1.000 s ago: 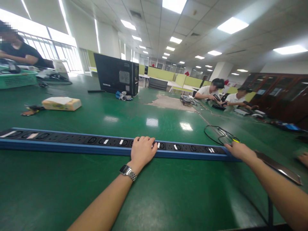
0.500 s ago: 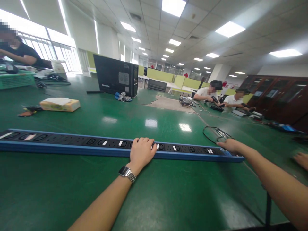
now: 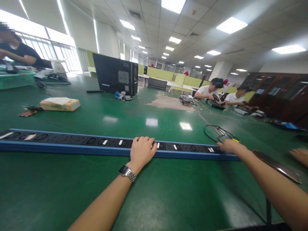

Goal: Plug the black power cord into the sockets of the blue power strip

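A long blue-and-black power strip (image 3: 79, 141) lies across the green table, with rows of sockets and white labels on its face. My left hand (image 3: 143, 148), a watch on its wrist, is closed over the middle of the strip, fingers curled across the far edge. Close to the right end is my right hand (image 3: 231, 147), its fingers pressed together and pointing left. What they hold, if anything, is hidden. A black cable (image 3: 210, 133) loops just behind that hand, with a bit of yellow beside it. To the right of my forearm lies a flat, dark, shiny slab (image 3: 276, 166).
Another person's blurred hand (image 3: 299, 156) is at the right edge. Farther back stand a black computer case (image 3: 110, 75) with gloves (image 3: 124, 96) and a tissue pack (image 3: 60, 104). A green basket (image 3: 16, 80) sits at far left. People work at the table's far sides.
The dark slab now lies beside my right forearm, and a yellow bit shows behind my right hand. My right hand has shifted slightly; my left has stayed put on the power strip.
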